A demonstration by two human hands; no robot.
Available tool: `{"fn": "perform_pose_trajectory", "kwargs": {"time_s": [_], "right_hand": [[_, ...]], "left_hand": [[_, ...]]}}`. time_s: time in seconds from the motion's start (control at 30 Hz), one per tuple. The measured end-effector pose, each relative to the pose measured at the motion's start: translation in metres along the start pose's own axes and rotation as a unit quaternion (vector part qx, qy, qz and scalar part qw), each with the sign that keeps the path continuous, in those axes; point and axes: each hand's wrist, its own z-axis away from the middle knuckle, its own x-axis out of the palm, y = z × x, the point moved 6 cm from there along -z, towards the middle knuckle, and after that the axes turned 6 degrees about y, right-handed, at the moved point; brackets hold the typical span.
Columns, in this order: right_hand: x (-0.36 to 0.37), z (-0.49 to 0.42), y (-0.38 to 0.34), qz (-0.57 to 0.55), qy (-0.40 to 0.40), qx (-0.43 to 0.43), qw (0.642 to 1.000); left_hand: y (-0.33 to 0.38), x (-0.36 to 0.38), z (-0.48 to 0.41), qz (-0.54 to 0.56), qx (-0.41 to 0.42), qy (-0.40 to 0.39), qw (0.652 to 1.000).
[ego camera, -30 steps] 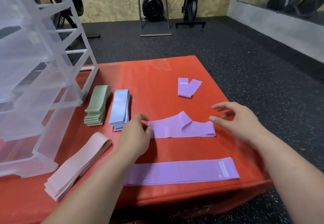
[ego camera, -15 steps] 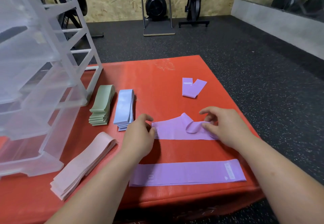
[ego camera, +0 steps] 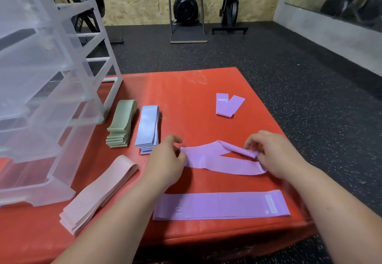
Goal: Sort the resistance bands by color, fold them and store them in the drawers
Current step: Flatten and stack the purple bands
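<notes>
- Head view: since a second ago my right hand (ego camera: 275, 156) has come in from a loose hover beside the purple band and closed on it. My left hand (ego camera: 165, 160) has stayed where it was.
- Head view, grips: the right fingers and thumb pinch the right end of the twisted purple band (ego camera: 206, 158), with its upper layer raised into a roll. The left thumb and curled fingers hold the band's left end.
- Head view, the relation that matters: this band lies in the middle of the red mat (ego camera: 175, 90), its long axis running left to right, parallel to the mat's near edge, with one hand at each end. I judge that the fold calls for carrying the right end leftward along that axis, after the twist is flattened.
- Head view, other bands: a flat purple band (ego camera: 221, 206) lies along the mat's near edge, and a folded purple band (ego camera: 227, 106) lies toward its far right.
- Head view, sorted piles: the green stack (ego camera: 121, 125), blue stack (ego camera: 148, 127) and pink stack (ego camera: 99, 193) sit on the mat's left side, by the drawers (ego camera: 41, 98).
</notes>
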Motion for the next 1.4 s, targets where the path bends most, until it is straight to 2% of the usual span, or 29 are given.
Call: {"fn": "perform_pose_trajectory", "kwargs": {"time_s": [0.1, 0.23, 0.33, 0.4, 0.43, 0.47, 0.5, 0.57, 0.6, 0.67, 0.77, 0.9, 0.97, 1.0, 1.1, 1.17, 1.27, 1.33, 1.4], "right_hand": [[0.004, 0.001, -0.002, -0.019, -0.042, 0.004, 0.999], [-0.002, 0.005, -0.004, -0.033, -0.059, -0.003, 0.998], [-0.007, 0.004, 0.003, 0.017, -0.015, 0.028, 0.999], [-0.019, 0.001, 0.007, -0.043, 0.045, 0.074, 0.995], [-0.026, 0.0, 0.01, -0.128, 0.076, 0.11, 0.983], [-0.032, -0.001, 0.014, -0.237, 0.1, 0.156, 0.954], [-0.034, 0.001, 0.018, -0.352, 0.103, 0.208, 0.907], [-0.031, 0.004, 0.021, -0.508, 0.056, 0.282, 0.812], [-0.028, 0.006, 0.024, -0.537, 0.027, 0.304, 0.786], [-0.021, 0.008, 0.031, -0.563, -0.01, 0.32, 0.762], [-0.015, 0.013, 0.039, -0.583, -0.026, 0.323, 0.745], [-0.01, 0.019, 0.047, -0.581, -0.066, 0.308, 0.75], [-0.009, 0.02, 0.052, -0.592, -0.062, 0.305, 0.744], [-0.01, 0.02, 0.053, -0.583, -0.053, 0.301, 0.753], [-0.012, 0.02, 0.054, -0.518, -0.021, 0.268, 0.812], [-0.015, 0.019, 0.057, -0.437, 0.022, 0.241, 0.866], [-0.02, 0.017, 0.06, -0.316, 0.063, 0.217, 0.921], [-0.025, 0.015, 0.054, -0.228, 0.054, 0.171, 0.957], [-0.027, 0.015, 0.04, -0.18, 0.028, 0.104, 0.978]], "left_hand": [[0.0, 0.0, 0.0, -0.005, -0.002, -0.003, 1.0], [0.0, 0.001, 0.001, -0.011, 0.002, -0.007, 1.0], [-0.001, 0.002, 0.001, -0.012, 0.008, -0.007, 1.0], [-0.001, 0.002, 0.001, -0.015, 0.014, -0.004, 1.0], [-0.001, 0.002, 0.0, -0.015, 0.018, -0.003, 1.0], [-0.001, 0.002, 0.0, -0.015, 0.02, -0.001, 1.0], [0.0, 0.002, 0.0, -0.013, 0.022, 0.0, 1.0], [0.0, 0.002, 0.0, -0.008, 0.026, 0.006, 1.0], [0.0, 0.002, 0.0, -0.007, 0.026, 0.01, 1.0], [-0.001, 0.002, 0.0, -0.004, 0.023, 0.019, 1.0], [-0.001, 0.002, -0.001, 0.0, 0.017, 0.024, 1.0], [-0.001, 0.003, -0.001, 0.0, 0.006, 0.016, 1.0], [-0.002, 0.003, -0.002, -0.001, 0.001, 0.014, 1.0], [-0.002, 0.003, -0.002, -0.002, -0.002, 0.014, 1.0], [-0.003, 0.004, -0.003, -0.003, -0.011, 0.012, 1.0], [-0.003, 0.005, -0.003, -0.007, -0.009, 0.012, 1.0], [-0.001, 0.005, -0.002, -0.006, -0.011, 0.011, 1.0], [-0.001, 0.004, -0.002, -0.003, -0.013, 0.011, 1.0], [0.001, 0.004, -0.001, -0.004, -0.014, 0.009, 1.0]]}}
